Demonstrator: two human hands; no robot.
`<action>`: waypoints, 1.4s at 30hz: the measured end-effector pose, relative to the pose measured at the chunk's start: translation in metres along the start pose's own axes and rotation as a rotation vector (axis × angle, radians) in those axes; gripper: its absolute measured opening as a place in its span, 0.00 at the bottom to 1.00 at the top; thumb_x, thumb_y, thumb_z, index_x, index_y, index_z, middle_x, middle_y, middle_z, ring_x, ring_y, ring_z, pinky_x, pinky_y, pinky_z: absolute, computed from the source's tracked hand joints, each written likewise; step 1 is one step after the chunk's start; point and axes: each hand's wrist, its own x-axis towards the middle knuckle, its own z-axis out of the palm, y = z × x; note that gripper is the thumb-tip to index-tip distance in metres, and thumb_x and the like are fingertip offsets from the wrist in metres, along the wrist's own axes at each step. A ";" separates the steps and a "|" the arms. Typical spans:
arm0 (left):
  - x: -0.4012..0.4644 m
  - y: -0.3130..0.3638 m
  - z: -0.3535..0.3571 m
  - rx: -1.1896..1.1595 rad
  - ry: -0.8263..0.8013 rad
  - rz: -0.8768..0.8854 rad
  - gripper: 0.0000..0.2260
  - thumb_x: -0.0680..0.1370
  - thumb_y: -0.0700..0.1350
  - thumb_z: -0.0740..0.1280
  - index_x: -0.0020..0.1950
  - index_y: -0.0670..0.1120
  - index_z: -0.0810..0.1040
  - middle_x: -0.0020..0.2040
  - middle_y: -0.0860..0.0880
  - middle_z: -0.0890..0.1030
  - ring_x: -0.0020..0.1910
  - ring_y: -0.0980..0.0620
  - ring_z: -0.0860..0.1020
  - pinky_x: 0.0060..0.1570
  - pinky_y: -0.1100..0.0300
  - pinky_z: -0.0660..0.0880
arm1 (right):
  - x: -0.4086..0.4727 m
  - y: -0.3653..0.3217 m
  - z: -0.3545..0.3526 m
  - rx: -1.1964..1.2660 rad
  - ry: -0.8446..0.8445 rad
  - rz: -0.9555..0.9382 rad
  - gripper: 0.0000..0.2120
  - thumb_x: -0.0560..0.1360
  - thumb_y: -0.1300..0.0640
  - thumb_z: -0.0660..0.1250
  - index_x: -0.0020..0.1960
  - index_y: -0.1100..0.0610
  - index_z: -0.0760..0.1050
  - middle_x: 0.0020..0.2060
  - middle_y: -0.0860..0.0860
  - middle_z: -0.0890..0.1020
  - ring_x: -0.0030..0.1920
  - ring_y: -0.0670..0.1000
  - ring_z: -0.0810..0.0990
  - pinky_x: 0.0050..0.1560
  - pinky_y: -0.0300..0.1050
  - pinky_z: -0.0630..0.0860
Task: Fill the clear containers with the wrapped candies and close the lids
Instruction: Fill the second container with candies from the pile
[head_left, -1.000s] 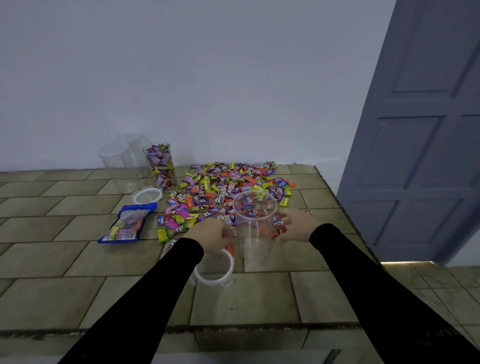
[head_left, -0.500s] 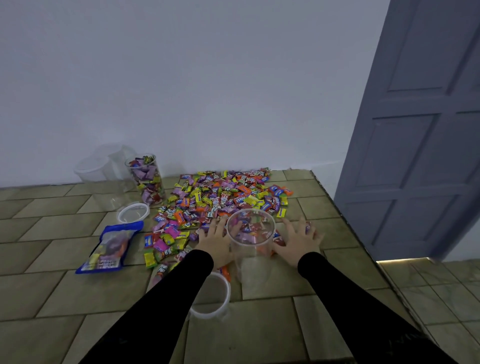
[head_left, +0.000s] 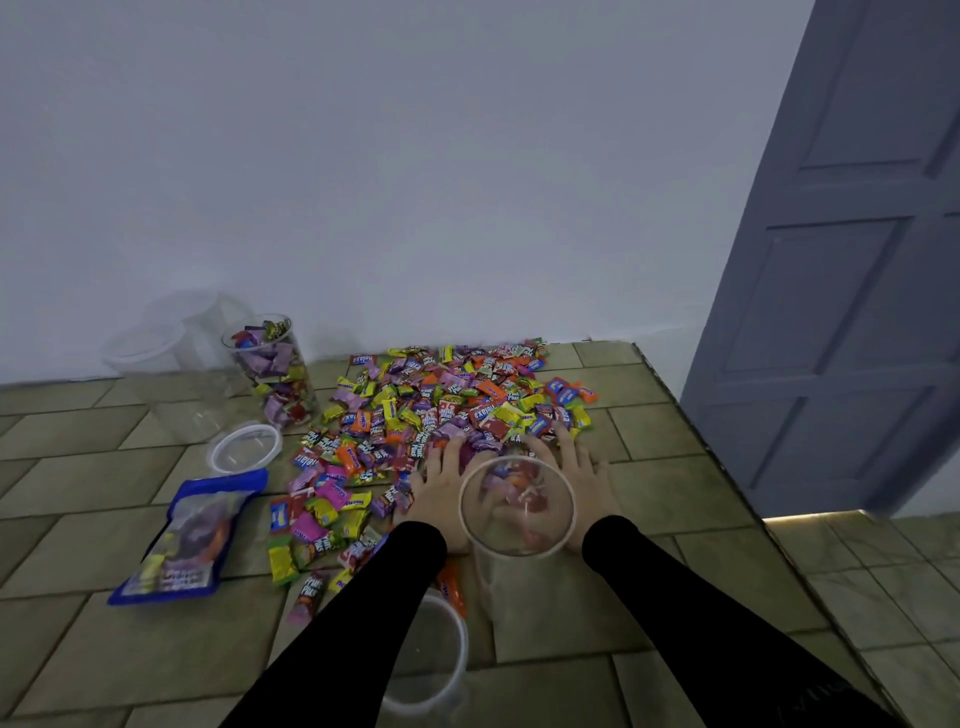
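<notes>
From the head view, both hands have gone from holding a few candies beside the container a second ago to lying flat on the candy pile now: the left hand (head_left: 441, 488) and the right hand (head_left: 582, 478) rest palm-down with fingers (head_left: 563, 439) spread and straight, gripping nothing that shows. The clear container (head_left: 517, 509) stands upright between the two wrists, nearer the person than the fingertips, and seems to hold only a few wrapped pieces, so I judge this a fresh reach to rake in another load, with filling barely begun. The wrapped candies (head_left: 447, 410) spread out from under and beyond the fingertips toward the wall. A lid (head_left: 426, 654) lies on the tiled bench (head_left: 649, 426) on the near side of the left wrist, partly under the left sleeve. Well to the left of the left fingers stand a filled container (head_left: 272, 369), two empty containers (head_left: 156, 358), another lid (head_left: 244, 447) and a blue bag (head_left: 192, 535). The inner fingers of both hands are seen only through the container's wall, blurred and warped, so whether they have curled round any candy I cannot tell; how much lies in its bottom is also unclear.
</notes>
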 end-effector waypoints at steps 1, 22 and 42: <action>0.002 -0.001 0.000 -0.033 0.005 -0.008 0.23 0.81 0.60 0.55 0.76 0.59 0.58 0.78 0.45 0.48 0.76 0.38 0.48 0.71 0.37 0.51 | 0.003 -0.003 0.001 -0.003 0.019 -0.009 0.53 0.54 0.20 0.41 0.76 0.40 0.42 0.77 0.53 0.45 0.75 0.60 0.55 0.69 0.62 0.59; 0.010 -0.004 -0.006 -0.095 -0.020 -0.137 0.17 0.78 0.53 0.62 0.65 0.49 0.68 0.63 0.46 0.64 0.64 0.42 0.64 0.53 0.52 0.63 | 0.028 -0.009 0.005 0.170 -0.016 -0.028 0.13 0.79 0.48 0.58 0.59 0.53 0.68 0.59 0.56 0.71 0.57 0.60 0.72 0.53 0.50 0.69; -0.009 -0.003 -0.023 -0.567 0.172 -0.086 0.07 0.78 0.47 0.63 0.43 0.52 0.67 0.43 0.47 0.75 0.45 0.47 0.73 0.40 0.54 0.68 | 0.024 -0.014 -0.029 0.746 0.214 -0.004 0.08 0.79 0.51 0.64 0.49 0.57 0.74 0.47 0.54 0.79 0.49 0.53 0.76 0.46 0.45 0.70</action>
